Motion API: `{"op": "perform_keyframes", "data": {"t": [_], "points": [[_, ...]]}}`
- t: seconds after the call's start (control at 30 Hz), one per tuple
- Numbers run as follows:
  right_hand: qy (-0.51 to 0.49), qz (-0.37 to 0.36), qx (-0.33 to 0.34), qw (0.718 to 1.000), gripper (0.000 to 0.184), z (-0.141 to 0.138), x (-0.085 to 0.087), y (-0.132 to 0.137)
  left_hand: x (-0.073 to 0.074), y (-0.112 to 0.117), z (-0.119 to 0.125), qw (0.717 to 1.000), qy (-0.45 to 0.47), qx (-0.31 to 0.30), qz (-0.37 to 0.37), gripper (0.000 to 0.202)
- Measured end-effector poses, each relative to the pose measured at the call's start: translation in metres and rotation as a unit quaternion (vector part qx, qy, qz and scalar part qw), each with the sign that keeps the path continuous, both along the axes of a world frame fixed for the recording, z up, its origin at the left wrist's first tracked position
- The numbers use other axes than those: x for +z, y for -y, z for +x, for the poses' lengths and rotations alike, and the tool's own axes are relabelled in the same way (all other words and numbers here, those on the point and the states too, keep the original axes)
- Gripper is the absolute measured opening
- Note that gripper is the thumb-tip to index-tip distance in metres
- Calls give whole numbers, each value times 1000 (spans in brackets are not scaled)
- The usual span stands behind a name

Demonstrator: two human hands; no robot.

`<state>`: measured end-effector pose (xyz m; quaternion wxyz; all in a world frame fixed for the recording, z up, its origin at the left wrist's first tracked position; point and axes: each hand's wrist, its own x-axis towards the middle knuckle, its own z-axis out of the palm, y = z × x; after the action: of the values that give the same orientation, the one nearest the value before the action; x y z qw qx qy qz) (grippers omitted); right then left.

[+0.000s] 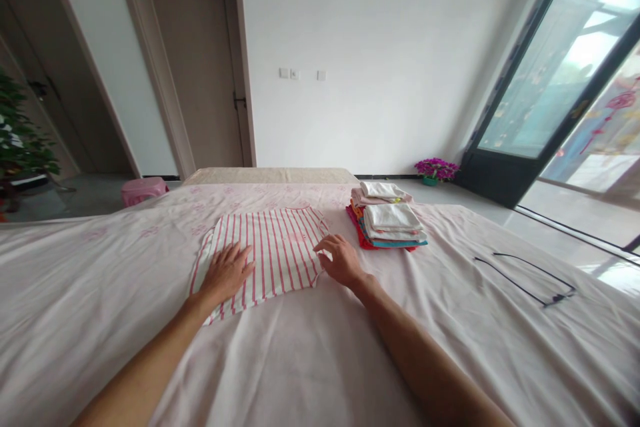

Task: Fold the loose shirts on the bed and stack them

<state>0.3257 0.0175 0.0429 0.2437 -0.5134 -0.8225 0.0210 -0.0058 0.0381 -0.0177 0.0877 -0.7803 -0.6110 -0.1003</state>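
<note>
A white sleeveless top with red stripes [280, 247] lies spread flat on the pink bedsheet, its neck and strap end toward the right. My left hand [226, 273] rests on the top's left part, palm down with the fingers stretched out. At the right end of the top is my right hand [343, 259], fingers bent and thumb apart from them, the tips at the fabric's edge by the straps. No cloth shows clearly between those fingers. Just beyond my right hand stand two neighbouring piles of folded clothes [393, 217], white pieces uppermost.
Eyeglasses [555, 297] lie on the bedsheet [280, 367] at the right. Past the bed's far edge are a beige padded surface [270, 176], a pink plastic stool [145, 189] and a pot of purple flowers [436, 170]. A glass door [530, 93] stands at the right.
</note>
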Motion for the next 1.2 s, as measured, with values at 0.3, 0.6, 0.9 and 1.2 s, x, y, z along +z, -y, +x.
{"op": "perform_keyframes", "data": {"t": [0.3, 0.6, 0.9, 1.2], "points": [[7, -124, 217, 968, 28, -12, -14, -1, 8, 12, 0, 1000, 3, -5, -11, 51], [-19, -105, 271, 957, 20, -20, -17, 2, 15, 59, 28, 980, 19, -190, -51, 61], [-97, -203, 206, 952, 25, 16, 3, -8, 16, 101, -12, 970, 13, -233, -75, 59], [149, -133, 97, 975, 49, 37, 17, -6, 34, 120, -58, 976, 89, -198, -30, 35]]}}
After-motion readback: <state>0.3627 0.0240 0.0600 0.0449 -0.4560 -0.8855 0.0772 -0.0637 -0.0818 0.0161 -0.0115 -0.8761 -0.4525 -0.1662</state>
